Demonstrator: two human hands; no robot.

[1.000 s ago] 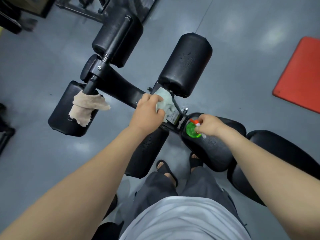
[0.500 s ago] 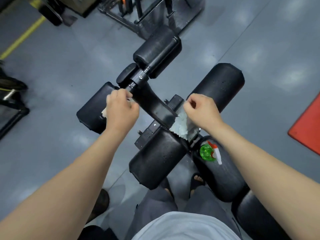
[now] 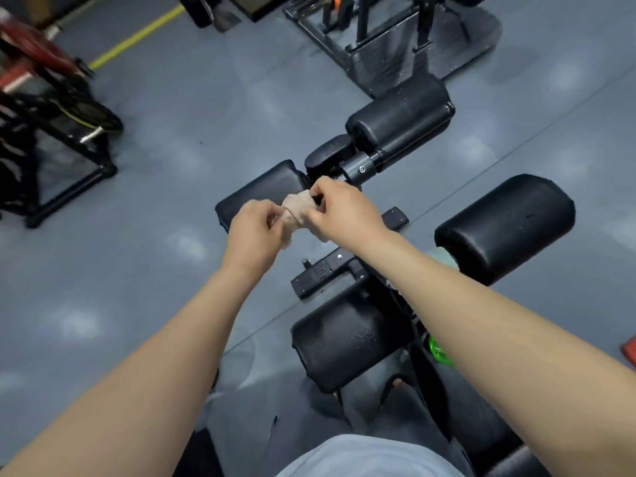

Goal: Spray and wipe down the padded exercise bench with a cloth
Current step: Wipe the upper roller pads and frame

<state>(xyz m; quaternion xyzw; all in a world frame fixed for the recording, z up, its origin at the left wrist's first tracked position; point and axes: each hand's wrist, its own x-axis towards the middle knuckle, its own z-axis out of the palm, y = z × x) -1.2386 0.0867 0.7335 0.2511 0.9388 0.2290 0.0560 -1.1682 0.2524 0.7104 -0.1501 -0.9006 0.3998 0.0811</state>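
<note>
A beige cloth (image 3: 296,208) is stretched between both hands above the bench's far left black pad (image 3: 261,191). My left hand (image 3: 253,228) pinches its left end. My right hand (image 3: 339,210) pinches its right end. The bench has several black padded rolls: a near one (image 3: 347,339), a large right one (image 3: 506,225) and a far one (image 3: 399,118). A pale green cloth (image 3: 444,256) peeks out behind my right forearm by the right pad. Only a sliver of the green spray bottle (image 3: 438,351) shows under that forearm.
The black bench frame (image 3: 323,270) runs between the pads. A black equipment rack (image 3: 389,46) stands at the far end. Dark machines with red parts (image 3: 44,108) crowd the left. A yellow floor line (image 3: 137,34) crosses the grey floor. A red mat corner (image 3: 629,352) shows far right.
My right hand let go of the pale green cloth and came over to the beige cloth. Both hands now hold the beige cloth, lifted off the left pad. The view tilted forward.
</note>
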